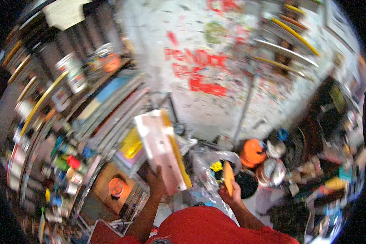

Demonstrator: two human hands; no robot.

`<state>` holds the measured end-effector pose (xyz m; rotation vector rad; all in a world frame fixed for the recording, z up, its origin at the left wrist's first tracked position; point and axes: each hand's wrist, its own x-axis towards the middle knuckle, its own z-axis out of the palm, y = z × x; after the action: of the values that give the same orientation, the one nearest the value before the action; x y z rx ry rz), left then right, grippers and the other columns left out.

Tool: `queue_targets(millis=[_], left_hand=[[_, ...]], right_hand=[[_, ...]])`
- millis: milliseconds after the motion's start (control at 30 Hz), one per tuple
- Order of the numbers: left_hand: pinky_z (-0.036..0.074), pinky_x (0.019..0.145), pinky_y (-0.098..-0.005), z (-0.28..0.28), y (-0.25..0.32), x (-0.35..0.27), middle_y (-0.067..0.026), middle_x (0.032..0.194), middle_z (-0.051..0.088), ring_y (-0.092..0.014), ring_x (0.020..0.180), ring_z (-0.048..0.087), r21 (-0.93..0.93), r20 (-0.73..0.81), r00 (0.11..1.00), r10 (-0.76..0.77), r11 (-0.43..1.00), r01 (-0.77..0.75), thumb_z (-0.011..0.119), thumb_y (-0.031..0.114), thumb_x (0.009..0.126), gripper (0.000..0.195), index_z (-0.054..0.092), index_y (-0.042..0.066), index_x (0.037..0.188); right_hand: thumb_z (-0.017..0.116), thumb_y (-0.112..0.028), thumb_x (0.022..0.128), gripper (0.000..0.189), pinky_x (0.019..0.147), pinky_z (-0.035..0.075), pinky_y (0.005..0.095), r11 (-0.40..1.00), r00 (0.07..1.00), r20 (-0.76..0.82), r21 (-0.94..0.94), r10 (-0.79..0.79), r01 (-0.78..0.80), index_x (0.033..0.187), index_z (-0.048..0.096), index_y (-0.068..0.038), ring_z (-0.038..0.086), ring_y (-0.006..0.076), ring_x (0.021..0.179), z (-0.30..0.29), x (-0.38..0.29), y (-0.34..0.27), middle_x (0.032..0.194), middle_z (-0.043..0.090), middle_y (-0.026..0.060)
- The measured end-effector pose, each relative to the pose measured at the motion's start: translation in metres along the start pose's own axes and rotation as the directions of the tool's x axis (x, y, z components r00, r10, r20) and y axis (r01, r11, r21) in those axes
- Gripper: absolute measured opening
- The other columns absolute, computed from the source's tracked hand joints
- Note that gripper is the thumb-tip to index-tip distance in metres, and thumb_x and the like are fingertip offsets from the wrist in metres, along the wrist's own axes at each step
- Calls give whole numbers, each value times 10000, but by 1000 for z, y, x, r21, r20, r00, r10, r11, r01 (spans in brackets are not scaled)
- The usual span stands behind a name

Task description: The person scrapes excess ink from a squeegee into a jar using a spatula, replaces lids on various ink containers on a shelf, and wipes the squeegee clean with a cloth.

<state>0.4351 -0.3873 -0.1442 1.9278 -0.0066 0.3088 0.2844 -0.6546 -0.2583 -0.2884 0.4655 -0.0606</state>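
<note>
My left hand (156,180) is at the lower left edge of a long pinkish-white panel with a yellow strip (163,152), which stands tilted before me. Its fingers lie along or behind the panel's edge; blur hides how firmly they hold it. In my right hand (231,193) is a flat, narrow orange piece (229,178), held upright between thumb and fingers. Just beyond that hand are clear plastic sheeting (201,164) and a round dark container (246,184).
An orange container (253,153) stands on the right, near the paint-marked wall (195,113). Stacked frames (116,106) lie at the left, above shelves crowded with bottles (74,175). An orange round item (119,187) sits on a brown board (105,180). Much is motion-blurred.
</note>
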Motion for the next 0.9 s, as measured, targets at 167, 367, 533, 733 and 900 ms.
queue_targets(millis=[167, 367, 533, 733, 900], left_hand=[[433, 863, -389, 40, 20, -12, -157, 1174, 503, -269, 1029, 516, -526, 315, 894, -318, 726, 443, 543, 446, 864, 632, 384, -20, 1259], [381, 954, -459, 50, 71, -54, -104, 1276, 442, -273, 1156, 446, -671, 668, 718, -195, 258, 695, 530, 508, 850, 682, 314, 77, 1332], [315, 1016, -468, 56, 76, -106, -112, 1306, 440, -288, 1201, 413, -688, 680, 695, -234, 125, 715, 535, 432, 863, 585, 384, 66, 1293], [261, 1059, -420, 62, 91, -167, -129, 1305, 425, -266, 1224, 383, -745, 665, 742, -79, -17, 666, 508, 221, 889, 488, 345, 4, 1294], [245, 1072, -429, 76, 120, -200, -137, 1300, 432, -271, 1229, 384, -759, 651, 759, 18, 1, 651, 514, 210, 879, 492, 347, -3, 1290]], right_hand=[[647, -340, 770, 359, 732, 435, 377, 995, 977, 211, 96, -43, 23, 1031, 569, -107, 525, 240, 808, 1, -52, 3, 875, 583, 54], [658, -348, 771, 527, 872, 439, 448, 964, 958, 204, 214, -200, 156, 1207, 486, -106, 509, 283, 1050, 15, -116, 21, 1130, 550, 90], [634, -344, 787, 619, 1043, 291, 449, 971, 914, 335, 143, -229, 191, 1313, 395, -125, 322, 277, 1287, 57, -170, 16, 1330, 429, 93], [575, -325, 832, 507, 1042, 285, 431, 924, 889, 252, 113, -383, 366, 1276, 434, -124, 453, 228, 1168, 55, -190, 15, 1271, 497, 53], [552, -358, 850, 486, 1031, 292, 477, 869, 845, 212, 50, -491, 492, 1270, 439, -140, 462, 227, 1154, 51, -210, -4, 1277, 494, 42]])
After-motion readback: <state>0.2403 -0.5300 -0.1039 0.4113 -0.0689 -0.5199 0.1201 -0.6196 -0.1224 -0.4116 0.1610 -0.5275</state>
